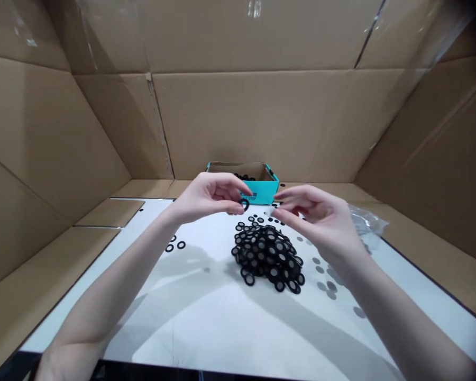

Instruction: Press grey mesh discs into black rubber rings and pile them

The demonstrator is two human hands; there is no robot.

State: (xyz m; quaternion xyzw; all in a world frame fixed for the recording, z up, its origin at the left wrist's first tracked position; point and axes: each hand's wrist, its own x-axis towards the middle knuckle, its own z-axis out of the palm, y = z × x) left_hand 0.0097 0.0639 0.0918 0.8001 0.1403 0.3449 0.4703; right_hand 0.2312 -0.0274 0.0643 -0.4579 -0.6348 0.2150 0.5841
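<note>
I watched the left hand (208,198) pinch a black ring (245,205), the right hand (315,222) half open and empty; a loose pinch could have dropped it onto the pile (267,256).

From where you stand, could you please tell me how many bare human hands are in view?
2. The left hand pinches a round black ring above a heap of similar rings; the right hand hovers beside it, apparently holding nothing. None seem hidden.
</note>
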